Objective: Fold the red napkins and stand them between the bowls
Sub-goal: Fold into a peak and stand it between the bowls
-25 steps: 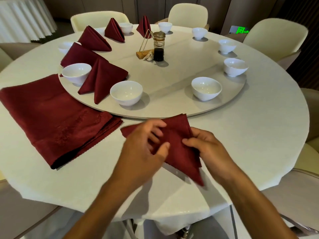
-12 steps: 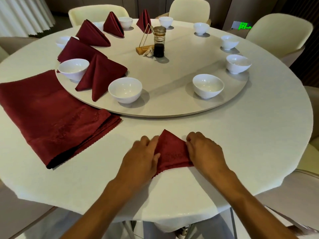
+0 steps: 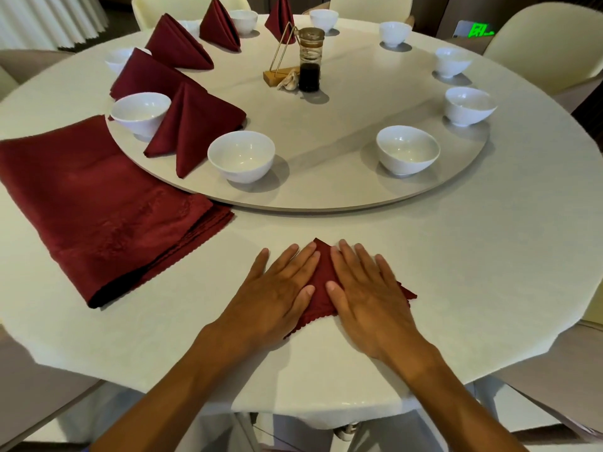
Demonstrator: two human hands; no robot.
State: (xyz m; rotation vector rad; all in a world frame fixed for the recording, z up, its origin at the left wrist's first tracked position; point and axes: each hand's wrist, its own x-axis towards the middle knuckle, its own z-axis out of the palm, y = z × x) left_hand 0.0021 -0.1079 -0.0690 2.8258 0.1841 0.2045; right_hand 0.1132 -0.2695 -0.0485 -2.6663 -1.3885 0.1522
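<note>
Pressing flat, the left hand [image 3: 277,288] and right hand [image 3: 368,288] pin a triangular, scallop-edged red cloth napkin [image 3: 321,288], fingers straight. It lies near the round white desk [image 3: 456,256]'s front edge.

We see a sauce jar [image 3: 309,62] mid-turntable [image 3: 342,132], wire stand [image 3: 281,60] just beside it. Cream chairs [image 3: 541,44] ring the table [image 3: 456,272].

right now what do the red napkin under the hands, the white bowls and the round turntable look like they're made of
Napkin under the left hand and right hand: woven cloth, probably a damask-type fabric, matte with a faint sheen and a zigzag-cut edge.
Nearest bowl: glazed ceramic or porcelain, judging by its glossy white highlights.
Turntable: hard and smooth with pale stone-like veining; real stone or laminate cannot be told.
</note>
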